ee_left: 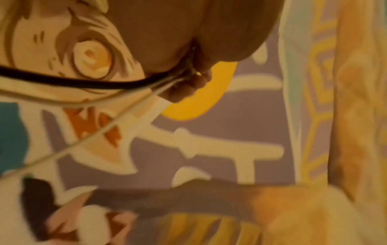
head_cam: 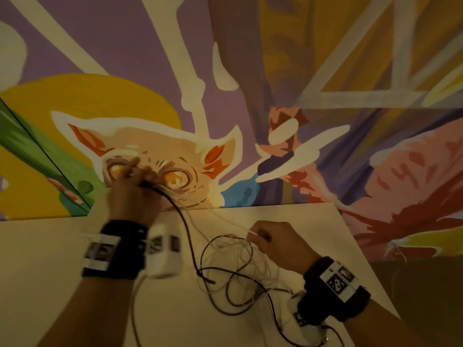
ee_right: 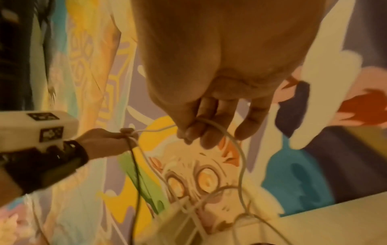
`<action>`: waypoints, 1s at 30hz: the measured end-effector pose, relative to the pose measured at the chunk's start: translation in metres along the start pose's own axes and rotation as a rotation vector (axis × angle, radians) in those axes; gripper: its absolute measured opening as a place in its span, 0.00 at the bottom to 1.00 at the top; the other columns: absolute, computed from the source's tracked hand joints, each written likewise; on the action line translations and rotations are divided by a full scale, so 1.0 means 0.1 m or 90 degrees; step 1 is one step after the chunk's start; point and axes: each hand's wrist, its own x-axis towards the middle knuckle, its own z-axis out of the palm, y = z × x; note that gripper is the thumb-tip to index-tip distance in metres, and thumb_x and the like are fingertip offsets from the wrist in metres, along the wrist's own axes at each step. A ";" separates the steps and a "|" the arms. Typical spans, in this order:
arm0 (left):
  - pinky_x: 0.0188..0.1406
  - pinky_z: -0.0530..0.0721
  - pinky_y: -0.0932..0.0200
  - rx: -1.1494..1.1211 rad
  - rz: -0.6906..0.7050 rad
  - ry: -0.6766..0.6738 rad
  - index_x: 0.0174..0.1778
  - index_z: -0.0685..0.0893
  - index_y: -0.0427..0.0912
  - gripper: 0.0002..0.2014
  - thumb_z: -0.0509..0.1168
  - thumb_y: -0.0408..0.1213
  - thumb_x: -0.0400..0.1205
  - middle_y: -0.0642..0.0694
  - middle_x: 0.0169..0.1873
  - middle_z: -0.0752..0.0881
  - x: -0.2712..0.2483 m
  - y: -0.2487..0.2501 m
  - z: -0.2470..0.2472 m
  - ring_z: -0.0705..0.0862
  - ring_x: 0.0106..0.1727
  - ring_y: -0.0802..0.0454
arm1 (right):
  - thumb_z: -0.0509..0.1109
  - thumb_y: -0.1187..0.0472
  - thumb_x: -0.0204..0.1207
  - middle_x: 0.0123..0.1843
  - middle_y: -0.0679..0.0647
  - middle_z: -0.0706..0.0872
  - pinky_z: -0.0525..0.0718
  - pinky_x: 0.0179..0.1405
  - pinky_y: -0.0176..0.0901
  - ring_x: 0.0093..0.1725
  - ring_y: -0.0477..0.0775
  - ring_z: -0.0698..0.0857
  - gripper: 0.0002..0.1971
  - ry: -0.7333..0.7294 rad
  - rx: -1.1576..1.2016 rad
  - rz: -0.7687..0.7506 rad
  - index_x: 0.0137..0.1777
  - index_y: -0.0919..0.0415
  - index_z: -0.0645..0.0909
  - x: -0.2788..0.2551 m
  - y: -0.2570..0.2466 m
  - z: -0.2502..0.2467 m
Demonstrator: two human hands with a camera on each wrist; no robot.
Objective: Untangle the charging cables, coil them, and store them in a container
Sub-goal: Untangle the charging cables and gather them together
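Left hand (head_cam: 132, 191) was raised above table's (head_cam: 50, 259) far edge, clenched round black cable (head_cam: 186, 229) and white cables (ee_left: 87, 137). Right hand (head_cam: 278, 242) was lower, near right edge, pinching white cable (ee_right: 220, 127). Cables drooped to tangle (head_cam: 233, 269) on table between wrists. Mural (head_cam: 250, 96) was behind table.

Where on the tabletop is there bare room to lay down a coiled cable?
Bare table lies left of the left hand. A strip along the wall edge above the right hand is bare too. The cable tangle between the wrists crowds the middle.
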 end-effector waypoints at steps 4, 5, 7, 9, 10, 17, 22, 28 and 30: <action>0.21 0.62 0.64 0.088 0.149 0.106 0.45 0.77 0.46 0.16 0.48 0.23 0.82 0.51 0.22 0.76 0.20 0.43 -0.08 0.67 0.20 0.54 | 0.62 0.51 0.82 0.33 0.46 0.81 0.83 0.42 0.56 0.36 0.51 0.81 0.13 -0.108 -0.169 0.046 0.34 0.44 0.73 -0.03 0.22 -0.15; 0.21 0.60 0.61 0.147 0.202 0.115 0.44 0.79 0.47 0.15 0.50 0.25 0.81 0.51 0.20 0.76 0.18 0.45 -0.11 0.66 0.20 0.54 | 0.61 0.51 0.83 0.35 0.47 0.81 0.83 0.43 0.57 0.38 0.53 0.81 0.13 -0.115 -0.201 0.062 0.34 0.45 0.72 -0.02 0.23 -0.18; 0.20 0.62 0.59 0.327 0.299 0.089 0.43 0.82 0.48 0.13 0.54 0.29 0.80 0.48 0.23 0.76 0.06 0.46 -0.08 0.67 0.20 0.54 | 0.58 0.51 0.85 0.35 0.46 0.81 0.83 0.40 0.52 0.37 0.51 0.82 0.13 -0.064 -0.205 0.071 0.38 0.49 0.75 0.03 0.17 -0.25; 0.25 0.74 0.66 0.580 0.354 -0.043 0.49 0.84 0.48 0.07 0.61 0.34 0.83 0.50 0.31 0.81 -0.13 0.32 0.03 0.76 0.24 0.63 | 0.57 0.54 0.86 0.31 0.41 0.78 0.77 0.30 0.33 0.29 0.40 0.79 0.13 0.011 -0.130 0.050 0.44 0.55 0.81 0.11 0.00 -0.32; 0.32 0.76 0.74 0.698 0.344 -0.147 0.53 0.84 0.49 0.07 0.63 0.38 0.83 0.51 0.36 0.84 -0.24 0.17 0.11 0.78 0.29 0.67 | 0.57 0.55 0.86 0.29 0.42 0.78 0.75 0.28 0.31 0.27 0.40 0.78 0.13 0.021 -0.093 0.032 0.46 0.57 0.82 0.17 -0.12 -0.33; 0.30 0.68 0.60 0.872 0.306 -0.436 0.41 0.80 0.51 0.08 0.61 0.42 0.85 0.53 0.26 0.78 -0.63 -0.48 0.45 0.74 0.29 0.57 | 0.68 0.55 0.81 0.26 0.55 0.85 0.80 0.33 0.41 0.29 0.50 0.84 0.06 0.080 -0.030 -0.068 0.53 0.55 0.76 0.38 -0.64 -0.46; 0.29 0.71 0.57 0.622 0.510 0.017 0.38 0.79 0.46 0.10 0.58 0.42 0.85 0.48 0.26 0.76 -0.06 0.41 0.44 0.73 0.28 0.53 | 0.61 0.58 0.84 0.34 0.52 0.87 0.80 0.35 0.42 0.35 0.52 0.85 0.08 -0.069 -0.099 0.092 0.44 0.57 0.78 0.25 -0.11 -0.46; 0.31 0.63 0.54 0.756 0.597 0.077 0.44 0.82 0.36 0.15 0.57 0.44 0.85 0.45 0.30 0.79 0.06 0.54 0.25 0.75 0.33 0.47 | 0.56 0.61 0.84 0.45 0.56 0.86 0.83 0.52 0.57 0.47 0.60 0.85 0.11 0.046 -0.128 0.126 0.46 0.58 0.79 0.28 0.12 -0.59; 0.31 0.57 0.54 0.859 0.587 0.002 0.42 0.82 0.37 0.13 0.58 0.40 0.85 0.45 0.30 0.79 -0.03 0.35 0.20 0.74 0.33 0.48 | 0.56 0.61 0.84 0.41 0.52 0.86 0.85 0.50 0.56 0.45 0.58 0.86 0.11 0.149 -0.048 0.106 0.45 0.57 0.79 0.37 -0.06 -0.74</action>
